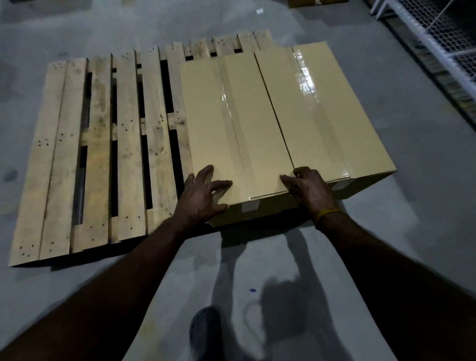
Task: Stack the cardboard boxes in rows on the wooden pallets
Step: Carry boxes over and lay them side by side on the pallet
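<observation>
Nearest: dark shoe (206, 332) on the grey concrete floor (283, 296), btm centre, w/ both bare forearms reaching fwd over it. Small blue speck (253, 290) on the floor btwn the arms.

Left hand (203, 195): fingers spread, laid flat on the top near corner of the left cardboard box (231, 128), thumb down over the near edge; nothing pinched. Right hand (307, 189): fingers curled, knuckles up, resting on the near top edge right at the seam btwn the 2 boxes; whether it actually grips the edge can't be told. Yellow band (327, 213) on the right wrist.

Two long tan boxes lie flat, side by side & touching along their long sides, on the right part of the wooden pallet (103, 154). Right cardboard box (327, 116) sits a bit farther back than the left one. Both sealed lengthwise w/ clear glossy tape (306, 74), glare on the right one's far end. Near ends of the boxes overhang the pallet's front edge; right box's right side looks past the pallet too, over the floor.

Left part of the pallet: bare slats, dark gaps, nail holes.

Far right: white wire-mesh racking (443, 41). Top edge: part of another brown carton (309, 2) on the floor, and a small white scrap (259, 11).
</observation>
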